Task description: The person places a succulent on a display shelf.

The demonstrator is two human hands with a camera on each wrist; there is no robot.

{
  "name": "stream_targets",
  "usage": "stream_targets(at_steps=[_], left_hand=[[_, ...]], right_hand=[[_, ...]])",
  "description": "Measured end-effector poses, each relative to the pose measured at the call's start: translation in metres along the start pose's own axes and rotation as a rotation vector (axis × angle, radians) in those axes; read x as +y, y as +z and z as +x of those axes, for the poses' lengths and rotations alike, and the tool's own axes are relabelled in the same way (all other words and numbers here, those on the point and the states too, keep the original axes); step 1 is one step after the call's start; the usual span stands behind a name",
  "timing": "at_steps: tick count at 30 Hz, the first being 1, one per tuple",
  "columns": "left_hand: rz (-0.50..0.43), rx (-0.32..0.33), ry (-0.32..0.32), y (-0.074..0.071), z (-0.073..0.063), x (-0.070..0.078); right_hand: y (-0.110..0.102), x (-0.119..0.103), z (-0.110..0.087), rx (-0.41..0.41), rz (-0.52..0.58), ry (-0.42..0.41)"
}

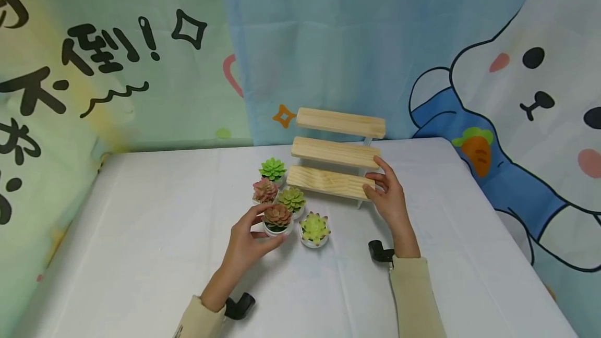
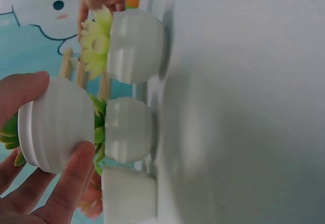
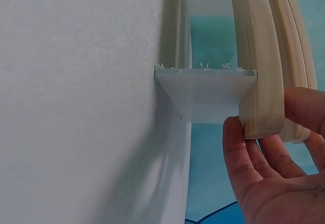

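Observation:
My left hand (image 1: pixel 252 241) grips a small white pot with a brownish-red artificial succulent (image 1: pixel 277 215), thumb on one side and fingers on the other. In the left wrist view this white pot (image 2: pixel 60 125) is raised off the table. At the stand's right end, my right hand (image 1: pixel 391 200) holds the lowest plank of a three-tier wooden plant stand (image 1: pixel 334 151). The right wrist view shows the thumb over that plank (image 3: pixel 261 56) and fingertips at its end and underside. A yellow-green succulent (image 1: pixel 314 228) with red tips stands between the hands.
Just beyond the left hand are a bright green succulent (image 1: pixel 272 168), a pink one (image 1: pixel 265 190) and an olive-green one (image 1: pixel 292 198), close together left of the stand. A white cloth covers the table (image 1: pixel 141 233). A printed curtain (image 1: pixel 328 40) hangs behind.

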State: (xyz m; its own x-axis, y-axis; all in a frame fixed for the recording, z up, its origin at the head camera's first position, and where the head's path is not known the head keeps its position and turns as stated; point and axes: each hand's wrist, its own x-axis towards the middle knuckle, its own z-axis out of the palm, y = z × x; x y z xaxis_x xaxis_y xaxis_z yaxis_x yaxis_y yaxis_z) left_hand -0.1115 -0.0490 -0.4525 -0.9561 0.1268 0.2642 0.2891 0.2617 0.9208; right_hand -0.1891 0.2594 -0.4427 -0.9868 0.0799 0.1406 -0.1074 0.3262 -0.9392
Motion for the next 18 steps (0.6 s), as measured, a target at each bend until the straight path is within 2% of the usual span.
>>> stream_targets(at_steps=[6, 8, 18], left_hand=[[0.019, -0.019, 0.015, 0.002, 0.006, 0.007], [0.024, -0.025, 0.027, 0.002, 0.008, 0.009], [0.051, -0.021, 0.109, 0.001, 0.021, 0.017]], right_hand=[[-0.001, -0.007, -0.003, -0.012, 0.008, 0.007], [-0.002, 0.002, 0.0, -0.013, 0.012, -0.007], [-0.003, 0.006, -0.001, -0.028, 0.025, -0.036]])
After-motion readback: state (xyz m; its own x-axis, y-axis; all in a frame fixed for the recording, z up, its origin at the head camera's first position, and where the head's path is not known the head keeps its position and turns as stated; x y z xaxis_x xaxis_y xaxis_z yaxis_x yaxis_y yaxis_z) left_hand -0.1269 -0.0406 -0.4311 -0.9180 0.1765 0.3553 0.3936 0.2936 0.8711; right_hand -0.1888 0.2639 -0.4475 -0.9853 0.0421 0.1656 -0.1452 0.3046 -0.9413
